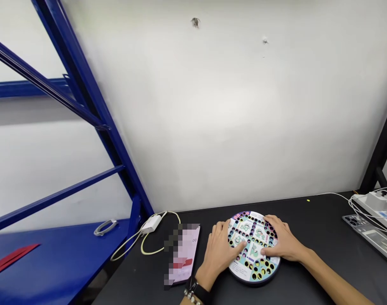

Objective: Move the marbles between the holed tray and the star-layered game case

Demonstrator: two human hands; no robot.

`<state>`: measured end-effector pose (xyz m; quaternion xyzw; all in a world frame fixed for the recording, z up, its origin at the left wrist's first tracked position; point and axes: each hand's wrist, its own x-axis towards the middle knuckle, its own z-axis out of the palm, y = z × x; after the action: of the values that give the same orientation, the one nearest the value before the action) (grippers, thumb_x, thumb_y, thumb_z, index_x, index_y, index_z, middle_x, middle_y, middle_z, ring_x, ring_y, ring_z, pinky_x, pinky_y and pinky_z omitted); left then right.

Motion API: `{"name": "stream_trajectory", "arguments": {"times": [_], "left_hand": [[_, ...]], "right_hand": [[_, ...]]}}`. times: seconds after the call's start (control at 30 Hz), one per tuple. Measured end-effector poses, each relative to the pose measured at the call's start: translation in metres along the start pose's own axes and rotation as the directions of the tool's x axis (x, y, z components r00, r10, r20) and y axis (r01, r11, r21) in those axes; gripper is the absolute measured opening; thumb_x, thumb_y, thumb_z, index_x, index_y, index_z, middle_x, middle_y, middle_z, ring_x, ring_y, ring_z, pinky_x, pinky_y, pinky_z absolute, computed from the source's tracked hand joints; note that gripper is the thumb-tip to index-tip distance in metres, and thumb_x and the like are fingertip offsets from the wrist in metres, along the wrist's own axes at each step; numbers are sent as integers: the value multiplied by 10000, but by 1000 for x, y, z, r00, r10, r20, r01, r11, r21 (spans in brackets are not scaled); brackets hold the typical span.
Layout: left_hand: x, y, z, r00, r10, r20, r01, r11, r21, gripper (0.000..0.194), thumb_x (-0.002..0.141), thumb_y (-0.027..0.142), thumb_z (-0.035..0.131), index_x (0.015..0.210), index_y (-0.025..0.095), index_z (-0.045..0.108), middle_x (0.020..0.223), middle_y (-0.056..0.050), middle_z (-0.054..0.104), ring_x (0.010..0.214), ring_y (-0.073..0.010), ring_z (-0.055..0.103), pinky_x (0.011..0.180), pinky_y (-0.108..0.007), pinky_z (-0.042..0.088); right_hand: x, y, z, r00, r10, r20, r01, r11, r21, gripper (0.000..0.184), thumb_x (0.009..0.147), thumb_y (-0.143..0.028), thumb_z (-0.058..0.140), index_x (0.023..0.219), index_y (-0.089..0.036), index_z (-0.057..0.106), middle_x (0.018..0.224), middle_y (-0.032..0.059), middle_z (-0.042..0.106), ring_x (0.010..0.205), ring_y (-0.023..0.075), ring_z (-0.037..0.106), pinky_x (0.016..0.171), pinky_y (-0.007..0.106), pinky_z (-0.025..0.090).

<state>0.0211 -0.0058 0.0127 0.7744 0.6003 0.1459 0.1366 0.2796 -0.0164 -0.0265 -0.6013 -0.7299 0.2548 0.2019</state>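
Note:
A round game board [253,250] lies on the black table, its colourful top dotted with many small dark holes and printed with pale green cartoon figures. My left hand [218,249] grips its left edge, thumb resting on the top. On the opposite edge, my right hand [282,239] curls its fingers around the upper right rim, with the thumb across the face. The board sits flat between both hands. A dark band and a beaded bracelet [193,292] are on my left wrist.
Left of the board lies a phone [187,254] with a lit, partly pixelated screen. Behind it are a white adapter [151,223] and cable. A power strip [379,207] with cords and a flat transparent-looking case [371,237] lie at right. A blue metal frame [94,101] stands left.

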Motion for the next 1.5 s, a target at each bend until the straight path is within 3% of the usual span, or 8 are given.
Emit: {"name": "stream_trajectory", "arguments": {"times": [0.53, 0.8, 0.87, 0.97, 1.1, 1.27, 1.37, 1.5], "left_hand": [[-4, 0, -4, 985, 84, -153, -100, 990, -97, 595, 784, 475, 635, 1328, 261, 520, 1275, -96, 586, 1185, -323, 526, 972, -456, 423], [-6, 8, -9, 914, 163, -371, -333, 824, -458, 453, 872, 445, 589, 1272, 239, 536, 1220, -83, 618, 1045, -252, 608, 902, -392, 512], [-4, 6, -11, 911, 90, -403, -294, 828, -478, 404, 926, 461, 482, 1245, 222, 551, 1195, -91, 628, 1007, -243, 615, 878, -391, 518], [0, 0, -12, 926, 37, -377, -195, 900, -390, 372, 934, 442, 424, 1202, 226, 568, 1201, -84, 614, 1046, -244, 603, 909, -392, 499], [4, -8, -6, 979, 33, -202, -62, 988, -139, 298, 869, 355, 506, 1130, 239, 592, 1173, -58, 613, 1102, -249, 582, 942, -390, 454], [3, -12, 1, 997, 9, -82, -14, 999, -50, 274, 877, 340, 494, 1118, 238, 577, 1173, -49, 597, 1117, -232, 574, 925, -363, 427], [2, -11, -1, 998, 4, -66, -7, 999, -51, 281, 883, 338, 482, 1134, 246, 569, 1198, -49, 585, 1133, -230, 568, 931, -362, 417], [0, -9, -5, 999, 9, -40, -10, 999, -39, 288, 885, 330, 479, 1143, 243, 572, 1206, -52, 582, 1132, -232, 569, 933, -366, 417]], "right_hand": [[-3, -6, 2, 985, -16, -173, 60, 965, 254, 939, 601, -557, 801, 1417, -258, 444, 1443, 111, 475, 1316, 334, 445, 1116, 479, 324], [-6, -28, -41, 960, 172, -220, 108, 497, 861, 483, 661, -544, 792, 974, -191, 684, 919, 79, 749, 839, 271, 707, 766, 385, 566], [-8, -20, -58, 901, 300, -313, 159, 443, 882, 447, 648, -529, 798, 920, -200, 667, 825, 47, 745, 742, 255, 709, 668, 357, 570], [-9, 0, -79, 699, 463, -545, 316, 485, 816, 405, 671, -505, 769, 907, -215, 615, 772, 18, 723, 681, 228, 693, 602, 324, 557], [-10, 15, -84, 530, 310, -789, 287, 810, 511, 346, 754, -477, 672, 955, -199, 621, 866, 52, 706, 779, 222, 663, 710, 330, 541], [-11, 11, -64, 773, -113, -624, 92, 994, -66, 276, 834, -331, 500, 1058, -238, 633, 1102, 82, 664, 994, 258, 614, 890, 390, 480], [-9, 11, -49, 925, -122, -361, 24, 964, -264, 305, 815, -264, 485, 1067, -261, 657, 1125, 72, 655, 1038, 269, 598, 895, 410, 462], [-8, 17, -37, 977, -25, -212, -48, 942, -332, 244, 850, -298, 493, 1004, -245, 674, 1095, 83, 653, 1040, 282, 593, 880, 421, 451]]}}
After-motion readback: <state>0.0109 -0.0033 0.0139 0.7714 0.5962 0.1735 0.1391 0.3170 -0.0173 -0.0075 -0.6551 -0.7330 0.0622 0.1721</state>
